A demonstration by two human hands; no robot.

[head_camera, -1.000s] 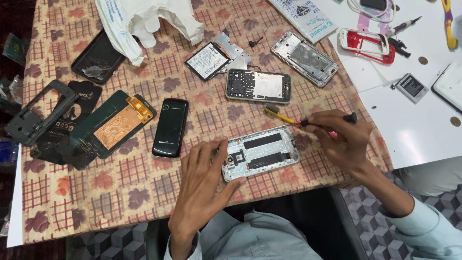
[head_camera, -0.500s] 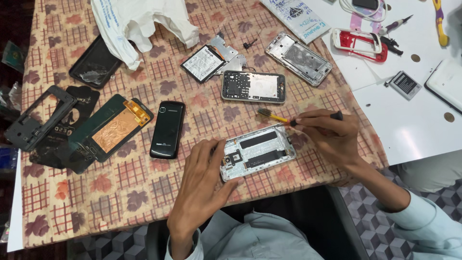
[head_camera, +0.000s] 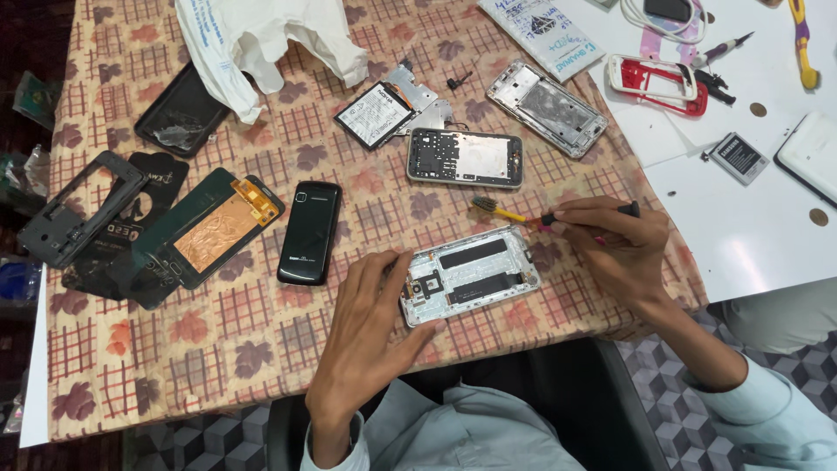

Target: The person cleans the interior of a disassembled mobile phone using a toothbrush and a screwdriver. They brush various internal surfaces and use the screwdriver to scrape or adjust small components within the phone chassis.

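A silver phone frame (head_camera: pixel 475 272) lies open-side up near the table's front edge. My left hand (head_camera: pixel 370 331) rests on the patterned cloth and steadies the frame's left end with its fingertips. My right hand (head_camera: pixel 610 249) grips a thin yellow-and-black brush tool (head_camera: pixel 510 214). The tool's bristled tip points left, just above the frame's upper edge. Its handle disappears behind my fingers.
Around it lie a black bar phone (head_camera: pixel 309 231), a circuit-side phone body (head_camera: pixel 465 158), another silver frame (head_camera: pixel 547 107), a battery (head_camera: pixel 373 114), dark back covers (head_camera: pixel 183 112) and a white plastic bag (head_camera: pixel 261 39). The white table (head_camera: pixel 750 235) at right carries a red phone shell (head_camera: pixel 658 83) and a small battery (head_camera: pixel 737 157).
The view has shifted slightly. My right hand has kept the tool near the frame's upper edge, and my left hand stays on the frame's left end.
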